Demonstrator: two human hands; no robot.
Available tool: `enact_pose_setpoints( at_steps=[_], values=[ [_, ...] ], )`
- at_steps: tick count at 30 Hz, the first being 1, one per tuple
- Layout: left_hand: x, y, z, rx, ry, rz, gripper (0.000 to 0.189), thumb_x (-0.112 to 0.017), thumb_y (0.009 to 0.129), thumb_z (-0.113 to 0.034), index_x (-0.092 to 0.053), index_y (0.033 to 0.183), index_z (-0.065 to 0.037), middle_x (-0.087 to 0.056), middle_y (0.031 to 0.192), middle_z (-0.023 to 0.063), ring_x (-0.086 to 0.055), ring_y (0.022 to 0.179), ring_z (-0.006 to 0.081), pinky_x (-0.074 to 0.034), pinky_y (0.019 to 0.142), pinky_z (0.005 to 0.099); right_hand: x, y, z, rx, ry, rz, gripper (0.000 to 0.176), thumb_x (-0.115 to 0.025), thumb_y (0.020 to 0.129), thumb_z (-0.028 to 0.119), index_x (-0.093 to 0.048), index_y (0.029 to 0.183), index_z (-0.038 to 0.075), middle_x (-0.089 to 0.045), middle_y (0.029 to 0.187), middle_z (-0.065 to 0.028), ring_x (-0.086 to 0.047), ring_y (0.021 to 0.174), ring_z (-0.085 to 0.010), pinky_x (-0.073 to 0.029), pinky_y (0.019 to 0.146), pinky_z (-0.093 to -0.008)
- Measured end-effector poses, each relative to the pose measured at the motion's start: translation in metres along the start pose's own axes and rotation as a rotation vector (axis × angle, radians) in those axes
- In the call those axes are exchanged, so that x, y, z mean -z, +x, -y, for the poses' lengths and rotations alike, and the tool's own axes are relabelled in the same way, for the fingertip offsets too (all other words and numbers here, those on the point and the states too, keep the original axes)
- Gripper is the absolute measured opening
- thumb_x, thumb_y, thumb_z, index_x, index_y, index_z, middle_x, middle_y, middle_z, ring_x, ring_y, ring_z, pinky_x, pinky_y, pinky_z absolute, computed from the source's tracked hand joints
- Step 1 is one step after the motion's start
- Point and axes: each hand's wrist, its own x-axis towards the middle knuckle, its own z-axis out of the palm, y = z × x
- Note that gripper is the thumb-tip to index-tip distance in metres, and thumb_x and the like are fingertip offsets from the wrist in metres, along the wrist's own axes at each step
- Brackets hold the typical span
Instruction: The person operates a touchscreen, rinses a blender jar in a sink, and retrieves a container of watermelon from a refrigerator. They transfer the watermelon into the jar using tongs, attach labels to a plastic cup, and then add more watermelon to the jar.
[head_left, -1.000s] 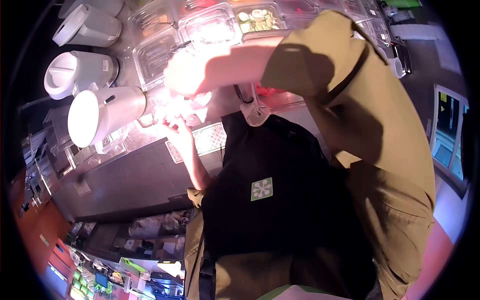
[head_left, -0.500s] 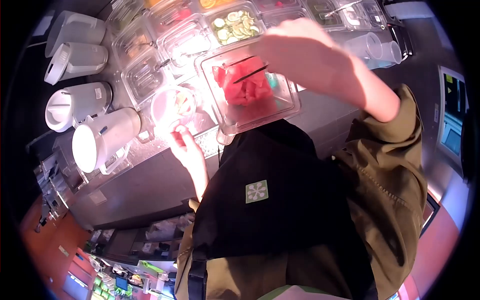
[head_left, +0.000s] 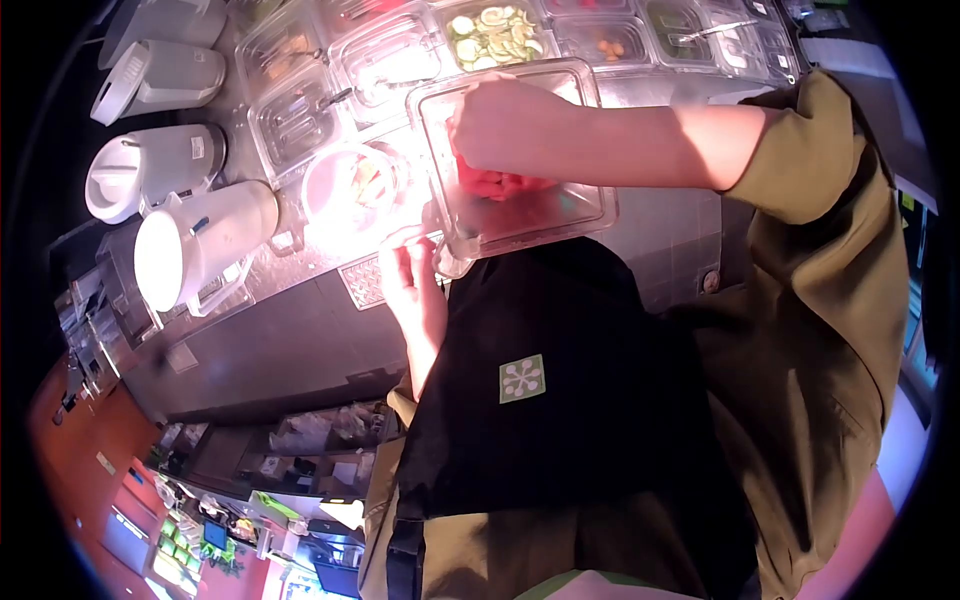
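Observation:
My right hand (head_left: 505, 125) is down inside a clear square tub (head_left: 590, 215), over red watermelon chunks (head_left: 500, 185). Its fingers are closed, with the back of the hand toward me; the dark tongs seen half a second ago are hidden beneath it. Just left of the tub's near corner is my left hand (head_left: 415, 280), fingers loosely bent and a little apart, partly washed out by glare. Nothing shows in it. A clear cup (head_left: 315, 200) with pale and orange pieces inside stands beyond that hand.
Several lidded white pitchers (head_left: 160, 175) line the left side. Clear tubs fill the back of the steel counter (head_left: 660, 220), one holding sliced cucumber (head_left: 495, 38). A perforated metal strip (head_left: 362, 285) lies near the front edge.
My right hand has moved left and lower over the watermelon, covering the tongs. My left hand has shifted right, away from the cup and closer to the tub's corner.

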Motion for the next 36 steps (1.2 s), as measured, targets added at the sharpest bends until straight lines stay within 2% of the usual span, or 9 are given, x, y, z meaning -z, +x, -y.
enact_pose_setpoints(
  at_steps=[4, 12, 15, 21, 24, 29, 31, 34, 36],
  values=[
    [-0.007, 0.003, 0.007, -0.453, 0.259, 0.129, 0.034, -0.063, 0.075, -0.005, -0.050, 0.106, 0.000, -0.054, 0.098, 0.0102, -0.054, 0.090, 0.0233, -0.043, 0.080, 0.0325, -0.031, 0.009, -0.001, 0.000, 0.141, 0.004, 0.009, -0.063, 0.058, 0.015, -0.058, 0.060, 0.008, -0.055, 0.050, -0.0014, -0.056, 0.047, -0.0153, -0.042, 0.043, -0.0264],
    [-0.019, 0.000, 0.021, -0.415, 0.292, 0.025, 0.050, -0.078, 0.062, -0.008, -0.051, 0.104, -0.002, -0.056, 0.093, 0.0126, -0.055, 0.088, 0.0313, -0.043, 0.080, 0.0372, -0.015, -0.007, 0.005, 0.135, -0.539, -0.133, 0.014, -0.058, 0.062, 0.016, -0.056, 0.056, 0.004, -0.053, 0.052, -0.0063, -0.057, 0.053, -0.0186, -0.043, 0.046, -0.0304],
    [-0.019, 0.003, 0.017, -0.510, 0.276, -0.018, 0.047, -0.077, 0.063, -0.011, -0.052, 0.102, -0.003, -0.057, 0.090, 0.0109, -0.055, 0.085, 0.0299, -0.043, 0.076, 0.0368, -0.026, 0.016, -0.026, 0.367, -0.159, -0.108, 0.014, -0.058, 0.061, 0.016, -0.055, 0.053, 0.004, -0.053, 0.052, -0.0073, -0.057, 0.052, -0.0198, -0.043, 0.046, -0.0305],
    [-0.019, 0.007, 0.023, -0.576, 0.323, -0.091, 0.044, -0.076, 0.064, -0.015, -0.052, 0.099, -0.004, -0.057, 0.089, 0.0089, -0.054, 0.082, 0.0278, -0.041, 0.074, 0.0353, -0.008, 0.019, -0.032, 0.745, -0.288, -0.207, 0.012, -0.056, 0.063, 0.013, -0.056, 0.054, 0.005, -0.055, 0.052, -0.0077, -0.057, 0.050, -0.0232, -0.045, 0.049, -0.0322],
    [-0.013, 0.003, 0.021, -0.558, 0.333, -0.055, 0.043, -0.075, 0.063, -0.015, -0.052, 0.098, -0.003, -0.057, 0.089, 0.0103, -0.055, 0.082, 0.0293, -0.042, 0.074, 0.0366, 0.019, 0.019, -0.026, 0.584, -0.323, 0.057, 0.008, -0.055, 0.068, 0.012, -0.060, 0.066, 0.006, -0.059, 0.059, -0.0065, -0.061, 0.057, -0.0226, -0.048, 0.053, -0.0324],
    [-0.012, 0.013, 0.031, -0.464, 0.300, 0.087, 0.039, -0.072, 0.068, -0.020, -0.053, 0.096, -0.001, -0.058, 0.087, 0.0133, -0.056, 0.082, 0.0322, -0.043, 0.070, 0.0386, 0.106, -0.012, -0.032, 0.433, -0.415, 0.022, 0.011, -0.059, 0.069, 0.011, -0.060, 0.078, 0.005, -0.062, 0.074, -0.0056, -0.063, 0.069, -0.0212, -0.048, 0.057, -0.0329],
    [-0.008, 0.014, 0.025, -0.430, 0.231, 0.161, 0.039, -0.071, 0.069, -0.022, -0.054, 0.096, 0.000, -0.058, 0.085, 0.0143, -0.056, 0.079, 0.0334, -0.044, 0.068, 0.0398, 0.152, -0.021, -0.016, 0.195, -0.315, 0.282, 0.014, -0.064, 0.069, 0.013, -0.058, 0.078, 0.004, -0.059, 0.070, -0.0087, -0.061, 0.066, -0.0245, -0.046, 0.055, -0.0351],
    [-0.006, 0.018, 0.014, -0.406, 0.033, 0.176, 0.040, -0.072, 0.068, -0.022, -0.056, 0.098, 0.001, -0.060, 0.081, 0.0167, -0.058, 0.072, 0.0355, -0.047, 0.064, 0.0405, 0.187, -0.036, -0.015, 0.024, 0.069, 0.206, 0.026, -0.064, 0.074, 0.014, -0.062, 0.099, 0.006, -0.058, 0.064, -0.0112, -0.059, 0.062, -0.0281, -0.047, 0.063, -0.0359],
    [-0.010, 0.021, 0.028, -0.389, 0.025, 0.178, 0.038, -0.072, 0.069, -0.021, -0.056, 0.096, 0.001, -0.060, 0.081, 0.0172, -0.059, 0.073, 0.0356, -0.047, 0.065, 0.0393, 0.169, -0.016, -0.006, 0.143, 0.039, -0.061, 0.024, -0.064, 0.074, 0.015, -0.058, 0.094, 0.003, -0.056, 0.064, -0.0104, -0.058, 0.061, -0.0267, -0.043, 0.055, -0.0359]
  ],
)
